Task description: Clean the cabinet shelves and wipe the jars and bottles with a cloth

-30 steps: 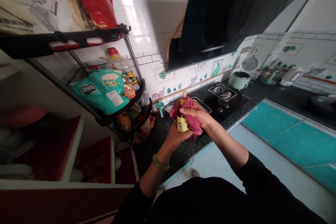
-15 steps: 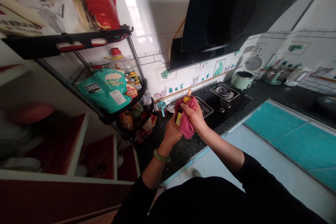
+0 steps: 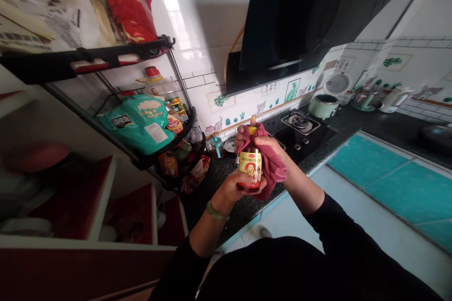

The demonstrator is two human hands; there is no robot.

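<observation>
A sauce bottle (image 3: 250, 162) with a yellow and red label stands nearly upright between my hands, above the counter's front part. My left hand (image 3: 237, 185) grips it round the base, with a green bangle (image 3: 216, 211) on that wrist. Around the bottle's neck, just under its yellow and tan top, my right hand (image 3: 267, 143) holds a dark pink cloth (image 3: 273, 169). The cloth's loose end hangs down on the right side of the bottle. Some of the right fingers show at the left of the neck.
A black rack (image 3: 148, 150) with bags and an oil bottle (image 3: 160, 87) stands at the left. Behind my hands are a teal-lidded jar (image 3: 216, 146) and a gas stove (image 3: 300, 124). Further right sits a green rice cooker (image 3: 323, 106). The range hood (image 3: 300, 19) overhangs the stove.
The bottle has turned so that its label faces me. My left hand has shifted to its base, and the cloth has moved up around the neck with my right hand.
</observation>
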